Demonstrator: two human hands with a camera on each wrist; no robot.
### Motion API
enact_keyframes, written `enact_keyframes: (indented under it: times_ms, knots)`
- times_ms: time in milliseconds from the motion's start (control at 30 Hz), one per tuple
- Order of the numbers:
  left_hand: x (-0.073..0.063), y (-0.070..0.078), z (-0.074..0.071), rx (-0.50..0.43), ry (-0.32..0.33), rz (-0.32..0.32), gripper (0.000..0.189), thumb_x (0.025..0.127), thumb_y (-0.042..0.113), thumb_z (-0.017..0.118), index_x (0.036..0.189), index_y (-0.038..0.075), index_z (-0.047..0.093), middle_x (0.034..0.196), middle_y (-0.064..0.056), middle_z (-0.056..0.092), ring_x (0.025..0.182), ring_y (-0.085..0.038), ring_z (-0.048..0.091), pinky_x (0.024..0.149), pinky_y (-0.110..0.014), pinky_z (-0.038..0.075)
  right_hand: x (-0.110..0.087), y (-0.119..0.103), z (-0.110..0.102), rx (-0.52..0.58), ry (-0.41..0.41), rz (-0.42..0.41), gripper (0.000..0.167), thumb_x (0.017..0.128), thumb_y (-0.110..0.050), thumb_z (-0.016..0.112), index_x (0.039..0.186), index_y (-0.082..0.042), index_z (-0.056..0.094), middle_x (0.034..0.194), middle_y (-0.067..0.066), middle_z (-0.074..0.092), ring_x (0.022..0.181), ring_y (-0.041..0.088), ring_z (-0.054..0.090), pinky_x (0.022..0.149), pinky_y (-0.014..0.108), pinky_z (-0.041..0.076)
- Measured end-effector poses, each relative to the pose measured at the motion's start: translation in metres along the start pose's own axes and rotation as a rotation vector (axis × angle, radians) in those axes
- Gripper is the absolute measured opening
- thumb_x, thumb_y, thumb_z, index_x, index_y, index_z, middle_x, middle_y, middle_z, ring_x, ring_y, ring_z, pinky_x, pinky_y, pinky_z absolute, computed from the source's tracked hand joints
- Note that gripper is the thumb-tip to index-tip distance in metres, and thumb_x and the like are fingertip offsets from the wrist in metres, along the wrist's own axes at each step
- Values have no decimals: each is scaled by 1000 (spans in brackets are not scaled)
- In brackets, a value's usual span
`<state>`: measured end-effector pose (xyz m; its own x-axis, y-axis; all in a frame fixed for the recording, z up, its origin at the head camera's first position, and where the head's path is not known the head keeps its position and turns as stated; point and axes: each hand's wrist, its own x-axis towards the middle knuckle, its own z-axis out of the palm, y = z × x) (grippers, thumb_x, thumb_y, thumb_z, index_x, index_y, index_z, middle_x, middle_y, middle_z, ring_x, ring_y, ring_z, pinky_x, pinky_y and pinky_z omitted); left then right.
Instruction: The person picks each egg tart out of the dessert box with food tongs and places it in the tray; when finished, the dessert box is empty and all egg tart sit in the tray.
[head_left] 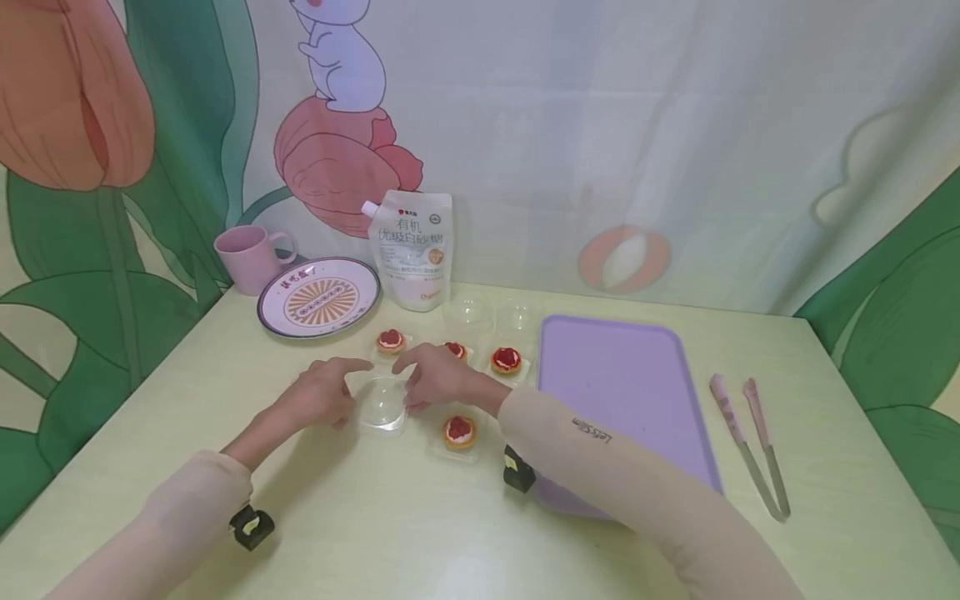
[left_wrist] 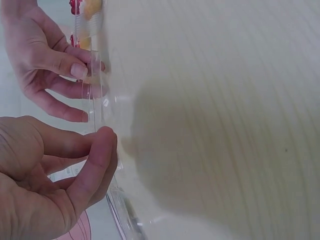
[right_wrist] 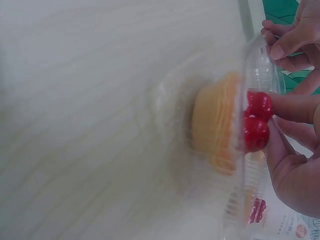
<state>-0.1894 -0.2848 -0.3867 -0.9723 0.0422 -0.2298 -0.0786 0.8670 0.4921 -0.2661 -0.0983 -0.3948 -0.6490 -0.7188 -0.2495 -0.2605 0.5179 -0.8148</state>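
Both hands are at a clear plastic container [head_left: 383,406] left of centre on the table. My left hand [head_left: 318,392] pinches its left edge between thumb and fingers, seen close up in the left wrist view. From the other side, my right hand [head_left: 435,377] holds the far rim, thumb on the near face and fingertips behind it. A tart [head_left: 459,432] topped with red fruit and white cream sits in a clear tray just right of the container. Behind the hands stand further tarts [head_left: 391,340], one partly hidden by the right hand, and another tart [head_left: 506,360] to its right.
Clear domes [head_left: 517,315] stand at the back, beside a white pouch [head_left: 412,250]. A pink mug [head_left: 251,258] and a patterned plate [head_left: 319,297] are at back left. A purple tray [head_left: 615,383] lies on the right, with tongs [head_left: 753,450] beyond it.
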Motion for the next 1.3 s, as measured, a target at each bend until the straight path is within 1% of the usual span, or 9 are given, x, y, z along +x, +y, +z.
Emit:
enact_keyframes:
  times_ms: [200,367,467,567,700,933,1100,1200,1300]
  knots:
    - [4,3,0,-21,-7,4,61,84,-8,61,143,0,49,67,-8,67,55,-15,63,55,-26,46,1,5,-4,-30,18,-9,51,82,7,74,131,4,59,89,17,72,69,22,72,64,25,59]
    - [4,3,-3,-24,-12,0,61,84,-6,61,143,0,49,69,-8,66,56,-14,63,56,-26,47,1,8,-5,-53,29,-16,50,81,6,75,129,3,61,95,20,72,69,19,72,64,23,58]
    - [2,4,-6,-20,-21,-4,59,85,-3,63,143,-1,49,72,-9,66,57,-14,64,58,-26,48,-1,8,-7,-71,39,-5,50,81,4,76,129,2,61,101,20,73,74,21,73,67,25,59]
    - [0,6,-10,-10,-33,-12,58,87,0,65,142,-2,49,75,-10,66,57,-14,65,59,-27,49,-4,7,-12,-152,42,7,49,84,-2,76,131,-2,62,109,17,73,85,20,73,74,27,59]
    - [-5,7,-15,2,-48,-11,57,88,5,67,141,-3,48,78,-13,67,58,-14,66,61,-28,49,-12,3,-29,-217,66,-29,47,85,-9,77,130,-4,63,112,14,74,97,21,72,82,28,57]
    - [-12,3,-24,32,-54,-26,56,90,12,68,140,-4,48,79,-14,67,56,-14,66,64,-32,52,-37,4,-69,-147,116,-119,45,85,-8,77,127,-4,63,113,17,74,102,23,72,88,30,56]
    - [-16,-2,-32,41,-56,-53,55,92,17,69,139,-4,49,82,-14,66,58,-15,66,65,-33,52,-61,12,-92,-131,145,-103,53,85,-12,77,135,-9,58,117,15,72,106,27,71,88,34,58]
    - [-18,-5,-36,16,-55,-60,56,92,18,69,139,-4,48,85,-14,66,61,-16,65,66,-34,53,-79,16,-106,-100,175,-87,57,87,-14,76,139,-11,54,121,17,70,110,30,69,90,38,58]
    - [-21,-9,-39,-7,-47,-55,56,92,19,69,138,-5,48,88,-16,66,61,-17,66,65,-34,55,-97,22,-120,-69,200,-97,59,88,-15,74,143,-12,50,124,19,68,112,32,69,92,41,57]
